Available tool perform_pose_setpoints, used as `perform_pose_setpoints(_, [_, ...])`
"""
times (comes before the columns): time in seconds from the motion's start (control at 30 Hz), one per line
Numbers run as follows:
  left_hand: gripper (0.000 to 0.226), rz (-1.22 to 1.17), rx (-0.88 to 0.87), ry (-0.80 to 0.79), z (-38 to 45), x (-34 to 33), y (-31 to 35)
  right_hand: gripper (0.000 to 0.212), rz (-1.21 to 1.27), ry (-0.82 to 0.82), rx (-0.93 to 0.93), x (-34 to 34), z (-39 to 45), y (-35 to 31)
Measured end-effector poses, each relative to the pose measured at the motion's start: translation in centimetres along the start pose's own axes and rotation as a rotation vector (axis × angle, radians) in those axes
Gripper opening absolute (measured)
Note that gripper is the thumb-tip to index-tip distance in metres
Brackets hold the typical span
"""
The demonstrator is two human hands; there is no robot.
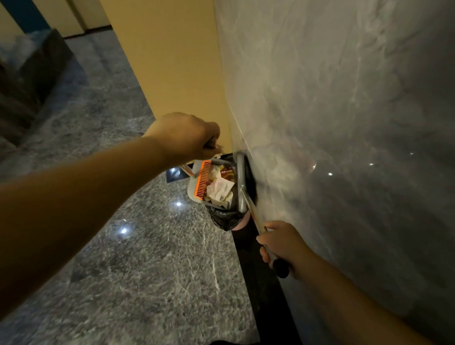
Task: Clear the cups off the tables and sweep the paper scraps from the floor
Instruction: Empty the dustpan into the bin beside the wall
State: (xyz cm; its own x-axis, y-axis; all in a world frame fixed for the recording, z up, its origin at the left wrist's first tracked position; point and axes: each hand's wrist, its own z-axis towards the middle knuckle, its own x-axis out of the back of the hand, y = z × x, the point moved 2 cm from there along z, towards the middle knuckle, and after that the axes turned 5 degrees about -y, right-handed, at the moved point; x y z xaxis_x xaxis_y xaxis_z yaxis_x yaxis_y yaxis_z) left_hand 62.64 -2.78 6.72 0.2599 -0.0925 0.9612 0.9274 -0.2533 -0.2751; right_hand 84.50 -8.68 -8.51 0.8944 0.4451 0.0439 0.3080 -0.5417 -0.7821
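My left hand [188, 137] is closed around the top of a dustpan handle, holding a pale dustpan [193, 190] with an orange comb edge [204, 178] over a bin lined with a black bag [222, 217]. Crumpled white paper scraps [219, 189] and a red-printed wrapper [227, 172] lie at the bin's mouth beside the comb. My right hand [283, 246] grips a metal broom handle [248, 206] with a black end cap; the handle runs down toward the bin along the wall. The broom's head is hidden behind the bin. No cups are in view.
A glossy grey marble wall [358, 127] rises close on the right with a black skirting strip [264, 282] at its foot. A beige wall [162, 46] meets it behind the bin. Speckled grey stone floor [133, 273] spreads left; a dark bulky shape [25, 77] sits far left.
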Motion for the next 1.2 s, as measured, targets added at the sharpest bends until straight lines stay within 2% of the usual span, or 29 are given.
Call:
perform_pose_setpoints(0.1, [0.031, 0.029, -0.043, -0.026, -0.1, -0.4, 0.6, 0.031, -0.004, -0.008, -0.010, -0.1, -0.2, 0.1])
perform_pose_setpoints(0.3, [0.031, 0.005, -0.012, 0.020, 0.0, 0.0, -0.1, 0.036, 0.075, 0.012, 0.015, -0.5, -0.1, 0.5])
perform_pose_setpoints(0.4, [0.031, 0.017, -0.026, 0.001, 0.0, 0.1, -0.1, 0.044, 0.103, 0.008, 0.011, -0.9, -0.1, 0.4])
perform_pose_setpoints(0.67, [0.031, 0.022, -0.048, 0.024, 0.8, 0.4, -0.1, 0.044, 0.086, -0.004, -0.010, -0.9, 0.0, 0.2])
perform_pose_setpoints(0.97, [0.030, 0.047, -0.041, 0.031, 1.6, 0.5, -0.6, 0.034, 0.142, -0.014, -0.021, -1.2, 0.3, -0.1])
perform_pose_setpoints(1.07, [0.028, 0.084, -0.095, -0.031, 1.6, 0.2, 0.0, 0.027, 0.153, -0.018, -0.031, -1.2, 0.2, -0.2])
perform_pose_setpoints(1.2, [0.029, 0.053, -0.054, 0.031, 2.1, 1.1, -1.0, 0.023, 0.201, -0.028, -0.034, -0.9, 0.1, -0.1])
